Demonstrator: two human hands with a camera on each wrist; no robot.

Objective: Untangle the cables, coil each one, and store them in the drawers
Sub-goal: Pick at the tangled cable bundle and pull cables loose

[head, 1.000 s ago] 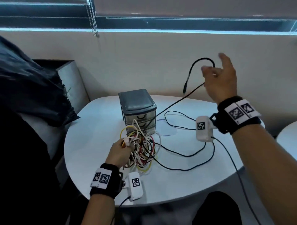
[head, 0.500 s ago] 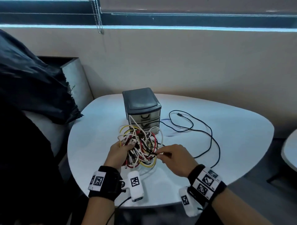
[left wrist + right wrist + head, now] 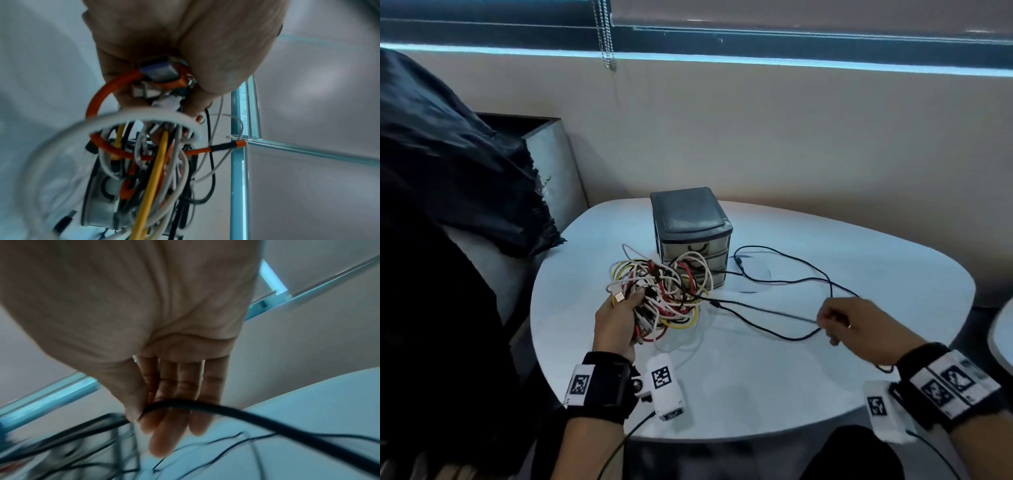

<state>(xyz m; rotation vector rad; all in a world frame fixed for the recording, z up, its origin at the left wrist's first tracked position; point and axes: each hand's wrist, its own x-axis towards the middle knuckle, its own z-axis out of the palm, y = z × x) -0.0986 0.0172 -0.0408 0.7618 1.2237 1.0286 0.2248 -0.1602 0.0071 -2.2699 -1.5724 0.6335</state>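
A tangle of white, red, yellow and black cables [image 3: 664, 291] hangs just above the white table [image 3: 774, 394], in front of the small grey drawer unit [image 3: 693, 236]. My left hand [image 3: 619, 318] grips the tangle at its left side, with orange and white plugs pressed between thumb and fingers [image 3: 164, 76]. My right hand [image 3: 852, 322] is out to the right and pinches a thin black cable [image 3: 767, 311] between thumb and forefinger [image 3: 141, 412]. That black cable runs taut from the tangle to my right hand, and its remaining length loops over the table behind.
The drawer unit's three drawers are closed. A dark cloth [image 3: 448, 178] lies over a grey box at the left. The wall stands close behind the table. Another white table's edge [image 3: 1001, 332] shows at the far right.
My right hand came down from high at the back, took a black cable at the tangle, and has pulled it out to the right. The left hand kept hold of the tangle.
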